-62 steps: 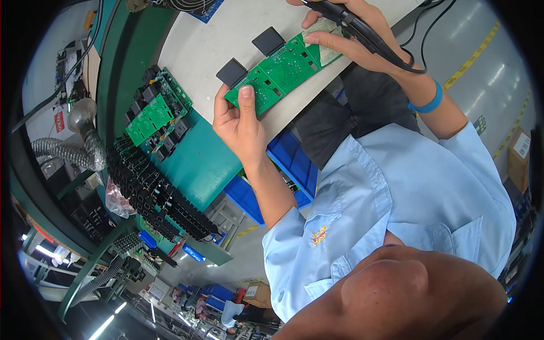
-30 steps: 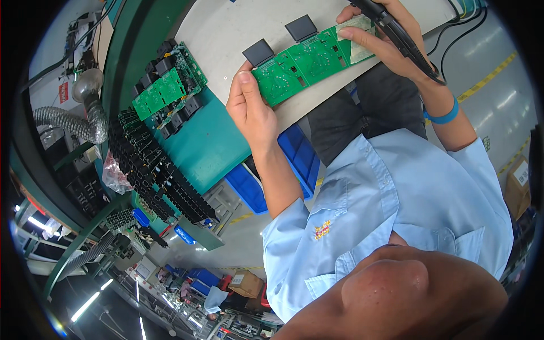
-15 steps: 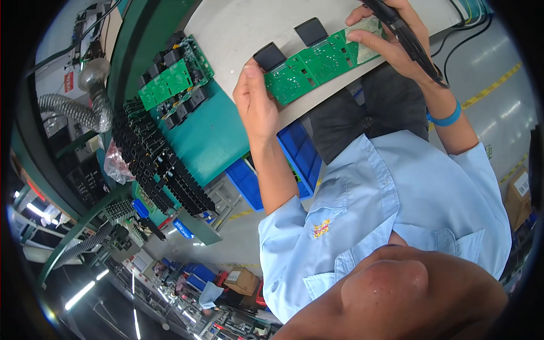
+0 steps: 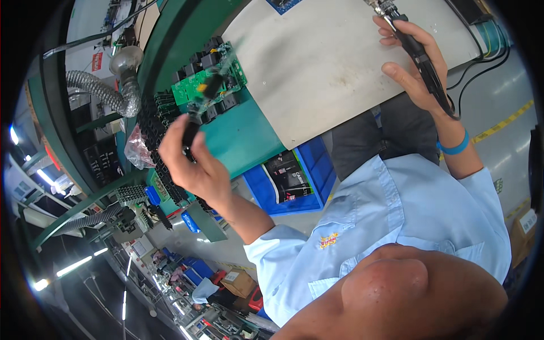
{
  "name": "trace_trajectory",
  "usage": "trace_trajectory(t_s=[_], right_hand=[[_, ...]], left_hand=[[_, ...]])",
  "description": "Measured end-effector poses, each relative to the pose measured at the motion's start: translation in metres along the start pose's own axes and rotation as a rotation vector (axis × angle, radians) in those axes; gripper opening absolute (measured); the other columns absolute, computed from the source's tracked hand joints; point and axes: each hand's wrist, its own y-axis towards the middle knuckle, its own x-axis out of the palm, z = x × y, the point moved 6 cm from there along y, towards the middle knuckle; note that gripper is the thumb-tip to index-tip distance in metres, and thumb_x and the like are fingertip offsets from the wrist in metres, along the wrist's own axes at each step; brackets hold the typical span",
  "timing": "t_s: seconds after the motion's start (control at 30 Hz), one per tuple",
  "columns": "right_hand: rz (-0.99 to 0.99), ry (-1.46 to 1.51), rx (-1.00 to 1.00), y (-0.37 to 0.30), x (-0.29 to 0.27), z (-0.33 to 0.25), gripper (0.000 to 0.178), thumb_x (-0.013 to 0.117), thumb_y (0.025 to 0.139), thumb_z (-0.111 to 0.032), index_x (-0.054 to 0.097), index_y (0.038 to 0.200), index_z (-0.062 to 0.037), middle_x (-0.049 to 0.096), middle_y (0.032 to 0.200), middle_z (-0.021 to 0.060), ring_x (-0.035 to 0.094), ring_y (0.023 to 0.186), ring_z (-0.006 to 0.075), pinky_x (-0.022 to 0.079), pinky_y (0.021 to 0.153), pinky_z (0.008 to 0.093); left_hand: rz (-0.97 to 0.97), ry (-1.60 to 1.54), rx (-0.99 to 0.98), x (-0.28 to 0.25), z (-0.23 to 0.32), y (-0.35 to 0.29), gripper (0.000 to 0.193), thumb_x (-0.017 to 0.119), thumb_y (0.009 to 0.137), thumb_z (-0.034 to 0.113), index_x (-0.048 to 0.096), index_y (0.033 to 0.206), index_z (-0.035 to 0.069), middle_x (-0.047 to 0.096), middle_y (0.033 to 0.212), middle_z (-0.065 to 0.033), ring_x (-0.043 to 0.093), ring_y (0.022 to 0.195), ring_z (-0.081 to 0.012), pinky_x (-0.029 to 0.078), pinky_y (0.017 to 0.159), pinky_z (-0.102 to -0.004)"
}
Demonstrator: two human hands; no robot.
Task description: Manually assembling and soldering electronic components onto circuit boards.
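Observation:
My left hand [image 4: 195, 167] is closed at the left, its fingers around the near end of a circuit board [image 4: 212, 85] with two black blocks. That board is tilted nearly edge-on and smeared by motion. It hangs over a stack of green circuit boards [image 4: 235, 73] carrying black parts; whether they touch I cannot tell. My right hand [image 4: 416, 62] is over the right part of the pale work surface, gripping a black soldering iron [image 4: 416, 54] with a metal front end and a cable running back past the wrist. Its thumb stands apart from the handle.
The pale work surface [image 4: 317, 73] borders a teal mat [image 4: 243, 141]. Part of a blue board [image 4: 283, 4] shows at the far edge. Black slotted racks [image 4: 156, 130] stand left, near a flexible metal duct [image 4: 96, 90]. A blue bin [image 4: 323, 170] with a printed black package sits below the bench.
The circuit board has left the pale surface, moving left in my left hand and turning edge-on. My right hand has let go of it, keeping the soldering iron. The whole view has shifted.

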Motion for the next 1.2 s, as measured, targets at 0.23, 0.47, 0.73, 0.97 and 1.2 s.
trace_trajectory(t_s=[0.23, 0.47, 0.73, 0.97, 1.2], right_hand=[[0.036, -0.02, -0.037, 0.001, 0.003, -0.011, 0.06, 0.079, 0.085, 0.006, 0.052, 0.139, 0.0011, 0.067, 0.131, 0.017, 0.069, 0.099, 0.0201, 0.059, 0.088, 0.0307], [-0.055, 0.07, -0.064, 0.006, 0.011, -0.014, 0.06, 0.079, 0.086, 0.006, 0.052, 0.139, 0.001, 0.067, 0.13, 0.0168, 0.069, 0.099, 0.0199, 0.058, 0.089, 0.0304], [-0.118, 0.141, -0.068, 0.004, 0.014, -0.016, 0.06, 0.079, 0.086, 0.006, 0.052, 0.139, 0.001, 0.068, 0.13, 0.0165, 0.069, 0.099, 0.0196, 0.058, 0.089, 0.0301], [-0.13, 0.131, -0.097, 0.005, 0.016, -0.019, 0.06, 0.078, 0.086, 0.006, 0.052, 0.139, 0.0009, 0.068, 0.129, 0.0162, 0.069, 0.1, 0.0194, 0.058, 0.089, 0.0298], [-0.122, 0.13, -0.114, 0.003, 0.015, -0.014, 0.06, 0.078, 0.086, 0.005, 0.052, 0.139, 0.0009, 0.068, 0.129, 0.016, 0.069, 0.1, 0.0191, 0.058, 0.089, 0.0296]], left_hand=[[0.087, 0.334, 0.276, 0.038, -0.106, 0.085, 0.033, 0.07, 0.093, 0.0, 0.068, 0.126, 0.006, 0.069, 0.125, -0.0125, 0.065, 0.111, -0.0296, 0.051, 0.097, -0.038], [-0.116, 0.261, 0.082, 0.089, -0.208, 0.101, 0.038, 0.068, 0.1, 0.024, 0.067, 0.131, 0.003, 0.062, 0.14, -0.0199, 0.058, 0.129, -0.0392, 0.046, 0.108, -0.0453], [-0.264, 0.03, -0.199, 0.034, -0.176, 0.04, 0.039, 0.065, 0.1, 0.016, 0.065, 0.138, 0.011, 0.062, 0.144, -0.0149, 0.056, 0.134, -0.0341, 0.045, 0.111, -0.045], [-0.623, 0.091, -0.032, 0.079, -0.181, 0.072, 0.049, 0.066, 0.096, 0.003, 0.062, 0.144, 0.013, 0.066, 0.14, -0.0075, 0.062, 0.125, -0.0271, 0.046, 0.108, -0.0382], [-0.812, 0.028, -0.223, 0.088, -0.189, 0.088, 0.047, 0.069, 0.093, -0.002, 0.068, 0.138, 0.012, 0.071, 0.128, -0.0053, 0.065, 0.117, -0.0208, 0.048, 0.103, -0.0326]])
